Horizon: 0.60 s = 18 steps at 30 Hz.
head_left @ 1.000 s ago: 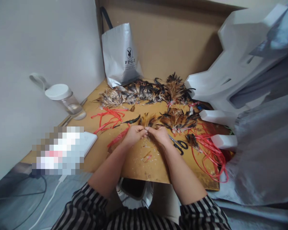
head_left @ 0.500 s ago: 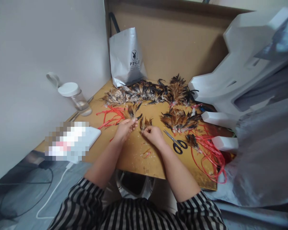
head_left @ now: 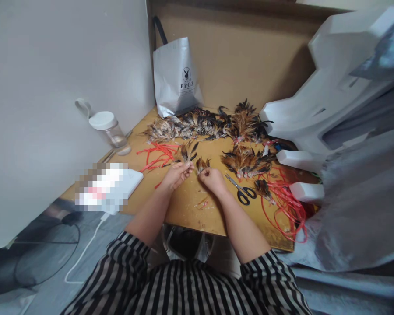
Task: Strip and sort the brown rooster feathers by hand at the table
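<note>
— Over at nine o'clock from the hands, what stands by the wall?

— A clear jar [head_left: 109, 130] with a white lid, and nearer the table edge a white flat object [head_left: 131, 181], partly blurred. Red strips [head_left: 157, 155] lie at ten o'clock from the left hand [head_left: 175, 175].

— And that hand?

— Its fingers are pinched narrow on a small tuft of dark and tan feathers [head_left: 188, 153], the tips fanning up toward twelve o'clock. Just beside it, the right hand [head_left: 213, 178] pinches a second, shorter feather tuft [head_left: 202, 165]. The two tufts are close, though I cannot tell if they touch.

— How would you handle them well?

— I'd judge the quill ends should be kept level and gripped low, so the tips stay fanned and nothing slips out; a light pinch, since feathers crush easily.

— What lies further right?

— Scissors [head_left: 241, 192] at three o'clock on the wooden table [head_left: 184, 214], a loose feather pile [head_left: 246, 162] at two o'clock, a longer row of feathers [head_left: 203, 124] at twelve below a silver bag [head_left: 175, 74], and red cord [head_left: 285, 205] near the white foam blocks [head_left: 307, 190].
</note>
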Each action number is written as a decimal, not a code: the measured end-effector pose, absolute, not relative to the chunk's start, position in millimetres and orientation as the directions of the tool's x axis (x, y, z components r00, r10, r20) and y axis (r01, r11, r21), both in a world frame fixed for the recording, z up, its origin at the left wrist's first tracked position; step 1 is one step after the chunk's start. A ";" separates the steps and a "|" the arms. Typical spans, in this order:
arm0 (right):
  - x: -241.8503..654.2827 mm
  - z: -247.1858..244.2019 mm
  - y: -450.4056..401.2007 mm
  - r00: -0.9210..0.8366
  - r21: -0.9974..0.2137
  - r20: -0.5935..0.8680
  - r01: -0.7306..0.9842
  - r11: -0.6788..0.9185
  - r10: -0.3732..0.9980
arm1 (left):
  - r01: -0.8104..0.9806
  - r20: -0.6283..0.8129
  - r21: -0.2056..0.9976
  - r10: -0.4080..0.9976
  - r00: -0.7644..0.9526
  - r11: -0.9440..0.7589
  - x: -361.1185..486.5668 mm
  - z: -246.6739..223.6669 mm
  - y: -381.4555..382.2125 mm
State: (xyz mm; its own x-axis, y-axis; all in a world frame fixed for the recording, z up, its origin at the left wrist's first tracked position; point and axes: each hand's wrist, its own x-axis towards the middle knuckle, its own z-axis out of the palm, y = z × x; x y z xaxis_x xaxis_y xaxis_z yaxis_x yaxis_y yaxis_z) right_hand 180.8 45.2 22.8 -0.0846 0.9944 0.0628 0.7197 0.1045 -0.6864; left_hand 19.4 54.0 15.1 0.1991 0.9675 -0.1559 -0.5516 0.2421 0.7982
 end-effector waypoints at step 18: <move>185.2 29.6 45.8 -0.249 -0.994 -0.108 0.060 -0.096 0.962 | -0.689 -0.125 0.666 0.953 0.276 0.287 20.9 14.3 54.5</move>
State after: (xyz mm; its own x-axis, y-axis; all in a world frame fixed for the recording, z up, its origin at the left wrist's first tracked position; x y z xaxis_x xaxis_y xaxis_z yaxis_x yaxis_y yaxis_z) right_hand 185.2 45.8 29.6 -0.2490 0.9625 -0.1078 0.0603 -0.0957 -0.9936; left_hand 20.9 54.5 14.3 0.2761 0.9530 -0.1248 -0.6890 0.2868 0.6656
